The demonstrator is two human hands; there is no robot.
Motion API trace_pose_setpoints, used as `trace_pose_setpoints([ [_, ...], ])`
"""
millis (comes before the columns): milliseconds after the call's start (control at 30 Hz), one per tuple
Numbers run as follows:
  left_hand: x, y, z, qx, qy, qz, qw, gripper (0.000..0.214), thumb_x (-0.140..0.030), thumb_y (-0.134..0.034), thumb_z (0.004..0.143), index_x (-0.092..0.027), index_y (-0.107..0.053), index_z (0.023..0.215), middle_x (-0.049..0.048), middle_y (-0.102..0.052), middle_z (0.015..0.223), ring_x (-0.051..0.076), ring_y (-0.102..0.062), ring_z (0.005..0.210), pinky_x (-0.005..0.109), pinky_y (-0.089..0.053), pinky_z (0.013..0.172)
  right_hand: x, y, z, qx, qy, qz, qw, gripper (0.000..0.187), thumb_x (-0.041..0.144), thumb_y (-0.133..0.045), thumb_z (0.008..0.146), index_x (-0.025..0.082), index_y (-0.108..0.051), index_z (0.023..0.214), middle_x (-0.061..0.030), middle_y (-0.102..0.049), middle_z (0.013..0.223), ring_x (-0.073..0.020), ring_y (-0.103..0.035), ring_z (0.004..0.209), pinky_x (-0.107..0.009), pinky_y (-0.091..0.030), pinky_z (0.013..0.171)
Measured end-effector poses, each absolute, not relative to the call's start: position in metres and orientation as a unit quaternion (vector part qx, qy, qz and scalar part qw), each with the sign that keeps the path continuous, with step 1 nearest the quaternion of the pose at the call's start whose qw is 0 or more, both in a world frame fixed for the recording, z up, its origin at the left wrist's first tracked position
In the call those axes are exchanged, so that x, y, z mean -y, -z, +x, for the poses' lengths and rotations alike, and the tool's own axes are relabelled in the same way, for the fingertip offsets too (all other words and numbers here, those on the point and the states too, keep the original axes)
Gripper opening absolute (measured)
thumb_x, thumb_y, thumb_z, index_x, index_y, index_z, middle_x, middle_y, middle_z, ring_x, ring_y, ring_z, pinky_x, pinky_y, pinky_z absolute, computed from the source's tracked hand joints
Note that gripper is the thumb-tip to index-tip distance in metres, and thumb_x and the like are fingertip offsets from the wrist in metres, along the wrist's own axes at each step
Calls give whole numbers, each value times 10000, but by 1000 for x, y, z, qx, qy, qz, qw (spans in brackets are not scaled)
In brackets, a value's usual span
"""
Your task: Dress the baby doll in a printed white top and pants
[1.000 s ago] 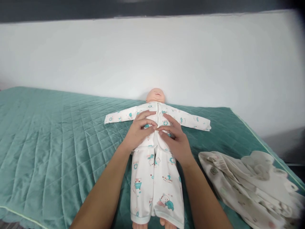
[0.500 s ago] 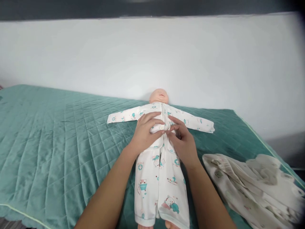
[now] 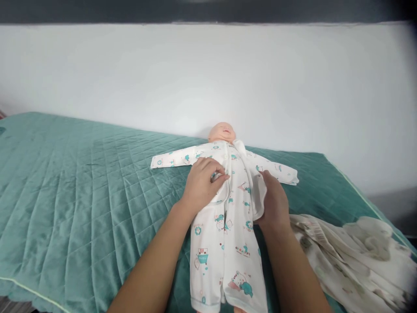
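Observation:
A baby doll [image 3: 222, 131] lies on its back with its head near the wall. It wears a white printed baby top [image 3: 176, 157] with sleeves spread out, and matching white trousers [image 3: 208, 234]. My left hand [image 3: 202, 183] is on the top's front, thumb and forefinger pinched at its edge near the doll's middle. On the other side my right hand [image 3: 275, 202] holds the top's other front flap [image 3: 259, 198], folded back so its plain inside shows. Printed cloth lies exposed between the two front edges. The right fingers are partly hidden behind the flap.
A green quilted bedspread [image 3: 97, 195] lies under the doll. Crumpled cream-coloured clothes [image 3: 352, 256] lie at the right front, beside my right forearm. A white wall [image 3: 130, 78] rises behind the bed.
My right hand has moved right from the doll's middle, drawing the top's flap open. My left hand has stayed at the front edge, its fingers now curled in closer.

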State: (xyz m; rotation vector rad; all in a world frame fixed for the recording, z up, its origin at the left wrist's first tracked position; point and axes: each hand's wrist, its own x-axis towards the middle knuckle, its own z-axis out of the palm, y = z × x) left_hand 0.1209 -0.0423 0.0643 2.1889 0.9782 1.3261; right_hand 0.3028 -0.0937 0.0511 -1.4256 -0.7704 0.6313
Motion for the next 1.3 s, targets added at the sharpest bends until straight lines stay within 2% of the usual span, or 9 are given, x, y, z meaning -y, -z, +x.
trace_pose_setpoints([
  [133, 43, -65, 123, -358, -474, 771, 228, 84, -228, -677, 899, -218, -609, 851, 19, -668, 889, 179, -601, 895, 353, -481, 873, 95, -52, 293, 365, -274, -640, 618, 513, 473, -794, 731, 259, -656, 1177, 2, -641, 917, -164, -567, 761, -285, -468, 651],
  [267, 41, -64, 119, -401, -552, 670, 293, 65, -201, -659, 885, -212, -620, 834, 5, -651, 863, 142, -600, 826, 290, -491, 796, 96, -55, 295, 322, -346, -628, 618, 437, 420, -789, 703, 258, -672, 1092, 35, -580, 751, -132, -497, 592, -261, -400, 529],
  [367, 34, -64, 103, -484, -624, 539, 292, 62, -222, -664, 868, -211, -611, 838, -11, -627, 819, 130, -590, 793, 271, -486, 768, 96, -59, 301, 275, -395, -607, 633, 418, 357, -810, 647, 240, -664, 1021, 46, -554, 704, -130, -516, 569, -258, -415, 525],
  [467, 23, -61, 84, -552, -659, 423, 287, 87, -271, -657, 867, -214, -603, 904, -16, -617, 852, 117, -562, 752, 250, -466, 688, 95, -59, 310, 254, -337, -620, 661, 384, 316, -797, 634, 226, -673, 985, 56, -517, 673, -107, -462, 535, -236, -355, 481],
  [600, 14, -56, 80, -578, -577, 456, 354, 247, -383, -671, 865, -215, -625, 1040, 19, -651, 1039, 141, -592, 859, 274, -480, 775, 95, -53, 321, 243, -198, -648, 695, 377, 358, -759, 687, 222, -667, 1026, 58, -489, 694, -102, -424, 537, -244, -339, 478],
  [700, 15, -51, 92, -587, -461, 542, 386, 320, -463, -675, 861, -201, -658, 1044, 52, -661, 1116, 196, -598, 1006, 325, -455, 922, 92, -47, 321, 306, -191, -683, 635, 460, 471, -740, 743, 231, -664, 1128, 30, -556, 752, -149, -517, 631, -288, -437, 582],
  [800, 14, -46, 100, -579, -438, 562, 397, 281, -461, -618, 897, -203, -662, 999, 45, -666, 1075, 207, -598, 1002, 337, -437, 933, 88, -43, 317, 365, -216, -706, 567, 551, 588, -701, 781, 224, -661, 1193, -7, -624, 819, -203, -586, 763, -340, -485, 712],
  [1033, 7, -41, 98, -598, -460, 588, 293, 153, -335, -553, 921, -217, -564, 826, 2, -636, 825, 186, -570, 821, 298, -430, 802, 74, -38, 317, 361, -258, -713, 542, 492, 526, -718, 754, 213, -699, 1134, 6, -601, 744, -199, -566, 720, -325, -467, 667],
  [1300, -3, -33, 71, -673, -442, 563, 186, 86, -286, -532, 920, -227, -558, 864, 47, -670, 868, 225, -609, 835, 323, -430, 779, 74, -32, 335, 334, -237, -717, 564, 436, 432, -707, 706, 202, -700, 1076, 22, -571, 677, -174, -515, 624, -300, -417, 587],
])
